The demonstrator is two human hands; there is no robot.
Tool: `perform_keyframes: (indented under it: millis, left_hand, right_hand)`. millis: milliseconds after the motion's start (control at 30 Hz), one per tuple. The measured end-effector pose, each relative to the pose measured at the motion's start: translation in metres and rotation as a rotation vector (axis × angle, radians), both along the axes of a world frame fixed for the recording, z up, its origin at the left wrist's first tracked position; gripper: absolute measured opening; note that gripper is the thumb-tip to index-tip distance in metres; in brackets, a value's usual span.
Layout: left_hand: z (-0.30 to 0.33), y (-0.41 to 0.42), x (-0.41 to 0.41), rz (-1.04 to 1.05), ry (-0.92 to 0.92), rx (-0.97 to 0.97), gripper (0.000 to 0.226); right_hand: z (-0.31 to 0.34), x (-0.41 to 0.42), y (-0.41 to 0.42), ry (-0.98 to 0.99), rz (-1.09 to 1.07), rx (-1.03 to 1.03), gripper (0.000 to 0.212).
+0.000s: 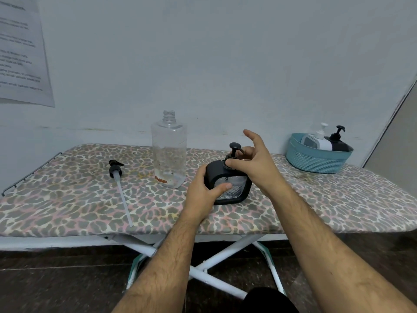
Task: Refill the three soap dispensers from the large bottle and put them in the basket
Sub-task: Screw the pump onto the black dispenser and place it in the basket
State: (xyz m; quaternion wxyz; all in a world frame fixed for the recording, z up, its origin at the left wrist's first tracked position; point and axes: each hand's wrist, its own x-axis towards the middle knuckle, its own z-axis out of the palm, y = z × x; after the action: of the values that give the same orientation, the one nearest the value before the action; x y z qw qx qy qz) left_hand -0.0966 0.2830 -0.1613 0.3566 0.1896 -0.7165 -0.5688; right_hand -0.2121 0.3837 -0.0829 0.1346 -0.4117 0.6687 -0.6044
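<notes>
**Third dispenser under both hands, basket off to our right**

We had the dispenser [228, 181] standing upright on the board [67, 199], a little right of centre and near the front edge; its long axis ran straight up through the pump [234, 150], so any turning of the collar had to go round that vertical line; our left hand [203, 193] gripped the dark body from the left, thumb curled across the clear front panel, fingers hidden behind; our right hand [255, 161] came in from the right and above, thumb and a bent finger pinching the collar at the foot of the pump, while the index finger stuck out straight and touched nothing; whether the collar was fully seated we could not tell

The basket [316, 161] sat well apart to the right, at the back of the board, with a white dispenser [318, 141] and a black dispenser [338, 143] already upright inside; so the dispenser lay directly beneath and between our grips, and the basket lay to the right of both; our right hand was the nearer to it, and we judged the carry would go rightward and away from us

The bottle [169, 150] stood uncapped just left of the dispenser, close to our left hand, looking nearly empty; its own pump with the long tube [119, 184] lay flat further left, the tube pointing toward us; we judged the task was in its last stage
</notes>
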Motion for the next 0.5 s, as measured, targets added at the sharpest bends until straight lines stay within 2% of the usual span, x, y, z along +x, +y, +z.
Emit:
perform_keyframes:
  millis: [167,300,500]
  left_hand:
    - [0.0005,-0.0006,0.0003,0.000,-0.008,-0.001,0.056]
    - [0.0011,0.0000,0.0005,0.001,-0.010,-0.008,0.057]
    - [0.0007,0.0001,0.0006,-0.004,-0.006,-0.007,0.056]
  right_hand:
    - [0.0017,-0.0040,0.0020,-0.043,0.037,-0.031,0.076]
    - [0.0020,-0.0037,0.0024,0.031,-0.014,0.001,0.080]
    - [0.0034,-0.0052,0.0054,-0.006,0.029,-0.014,0.071]
